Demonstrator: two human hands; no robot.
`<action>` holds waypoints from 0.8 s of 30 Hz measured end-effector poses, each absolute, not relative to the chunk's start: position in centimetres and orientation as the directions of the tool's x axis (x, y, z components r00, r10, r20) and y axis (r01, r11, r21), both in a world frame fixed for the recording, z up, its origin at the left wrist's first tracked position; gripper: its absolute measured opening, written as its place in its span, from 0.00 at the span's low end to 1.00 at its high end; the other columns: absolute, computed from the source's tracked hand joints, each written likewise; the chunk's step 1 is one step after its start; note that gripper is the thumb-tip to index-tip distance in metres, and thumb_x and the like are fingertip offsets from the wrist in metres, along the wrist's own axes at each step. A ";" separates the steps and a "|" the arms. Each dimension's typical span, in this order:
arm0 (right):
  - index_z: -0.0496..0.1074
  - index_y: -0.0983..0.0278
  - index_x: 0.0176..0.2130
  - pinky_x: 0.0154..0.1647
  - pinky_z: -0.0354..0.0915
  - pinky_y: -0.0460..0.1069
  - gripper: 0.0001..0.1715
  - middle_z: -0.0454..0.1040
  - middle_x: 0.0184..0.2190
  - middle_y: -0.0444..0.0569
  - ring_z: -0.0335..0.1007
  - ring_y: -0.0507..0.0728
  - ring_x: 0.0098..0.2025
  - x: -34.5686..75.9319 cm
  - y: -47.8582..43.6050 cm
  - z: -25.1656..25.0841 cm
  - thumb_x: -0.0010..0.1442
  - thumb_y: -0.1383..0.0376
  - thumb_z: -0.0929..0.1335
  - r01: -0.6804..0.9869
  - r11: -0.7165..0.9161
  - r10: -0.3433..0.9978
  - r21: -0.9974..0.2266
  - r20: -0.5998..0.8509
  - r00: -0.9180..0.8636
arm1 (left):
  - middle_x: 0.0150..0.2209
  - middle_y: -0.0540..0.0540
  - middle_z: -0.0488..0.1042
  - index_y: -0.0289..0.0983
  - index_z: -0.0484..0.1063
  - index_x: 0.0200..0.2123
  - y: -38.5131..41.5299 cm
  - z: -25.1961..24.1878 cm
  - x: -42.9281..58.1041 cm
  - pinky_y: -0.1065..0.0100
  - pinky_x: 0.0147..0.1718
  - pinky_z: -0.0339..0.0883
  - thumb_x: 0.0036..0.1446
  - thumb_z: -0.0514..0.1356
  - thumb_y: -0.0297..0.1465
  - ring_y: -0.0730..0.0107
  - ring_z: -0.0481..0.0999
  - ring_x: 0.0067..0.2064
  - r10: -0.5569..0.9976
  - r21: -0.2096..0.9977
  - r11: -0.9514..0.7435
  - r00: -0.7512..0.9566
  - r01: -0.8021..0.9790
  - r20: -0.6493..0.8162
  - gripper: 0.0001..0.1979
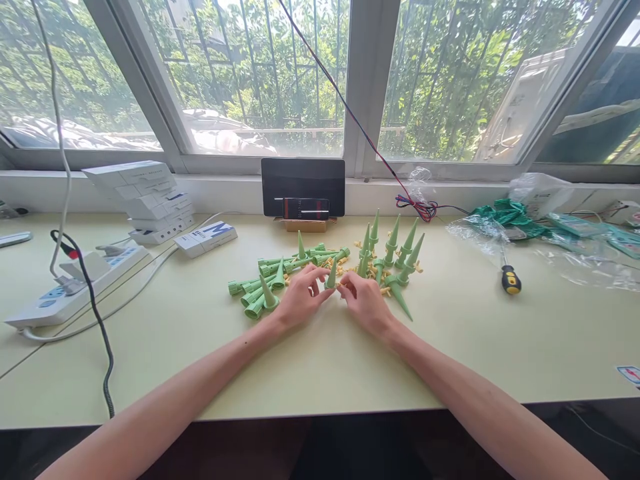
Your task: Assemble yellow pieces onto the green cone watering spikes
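Note:
My left hand (301, 293) is closed around the base of a green plastic plant-watering spike (332, 273), its point upward. Close against the spike's right side, my right hand (364, 299) pinches a small yellow plastic piece (339, 286), mostly hidden by the fingertips. To the left lie several loose green spikes and tubes (255, 307). Several spikes fitted with yellow pieces stand in a group (393, 243) on the right, and one lies tilted (400, 300) toward me. More small yellow pieces (345, 263) are scattered behind my hands.
A black tablet (303, 175) and a phone (306, 209) lean near the window. White boxes (145, 193) and a power strip (85, 287) with cables are at left. A screwdriver (511, 280) and plastic bags (510, 217) lie at right.

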State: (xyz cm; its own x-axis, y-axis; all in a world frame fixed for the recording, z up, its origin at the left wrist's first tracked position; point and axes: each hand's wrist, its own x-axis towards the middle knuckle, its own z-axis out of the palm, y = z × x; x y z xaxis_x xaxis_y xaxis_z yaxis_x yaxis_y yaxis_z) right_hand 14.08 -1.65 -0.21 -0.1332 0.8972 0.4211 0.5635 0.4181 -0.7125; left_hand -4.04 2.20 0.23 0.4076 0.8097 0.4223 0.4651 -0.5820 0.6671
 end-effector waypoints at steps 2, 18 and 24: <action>0.62 0.61 0.31 0.28 0.54 0.47 0.08 0.68 0.23 0.43 0.58 0.52 0.23 14.1 -1.7 -0.2 0.64 0.65 0.62 0.564 0.414 0.900 -0.714 0.415 -0.136 | 0.37 0.50 0.68 0.38 0.73 0.45 2.2 0.2 -4.0 0.72 0.26 0.70 0.57 0.64 0.34 0.78 0.71 0.28 0.807 0.665 -0.586 0.410 0.464 0.425 0.12; 0.67 0.62 0.29 0.29 0.53 0.46 0.09 0.68 0.25 0.42 0.59 0.52 0.25 14.2 -1.6 -0.2 0.63 0.67 0.65 0.600 0.437 0.886 -0.670 0.438 -0.156 | 0.40 0.49 0.72 0.39 0.73 0.44 2.1 0.2 -4.0 0.73 0.26 0.68 0.58 0.61 0.32 0.79 0.71 0.26 0.801 0.635 -0.596 0.420 0.492 0.426 0.10; 0.64 0.63 0.27 0.29 0.53 0.47 0.12 0.65 0.24 0.42 0.57 0.51 0.25 14.2 -1.5 -0.2 0.63 0.68 0.64 0.584 0.432 0.887 -0.687 0.440 -0.138 | 0.39 0.49 0.74 0.39 0.75 0.44 2.1 0.4 -4.0 0.72 0.27 0.68 0.58 0.62 0.33 0.79 0.70 0.25 0.808 0.637 -0.587 0.412 0.500 0.421 0.11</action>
State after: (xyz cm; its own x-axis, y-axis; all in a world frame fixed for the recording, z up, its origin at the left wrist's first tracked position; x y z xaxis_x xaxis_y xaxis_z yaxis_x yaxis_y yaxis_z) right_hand 14.18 -1.54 -0.18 -0.1376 0.8873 0.4402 0.5840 0.4316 -0.6875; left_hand -3.96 2.06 0.42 0.4122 0.8079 0.4212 0.5000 -0.5870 0.6367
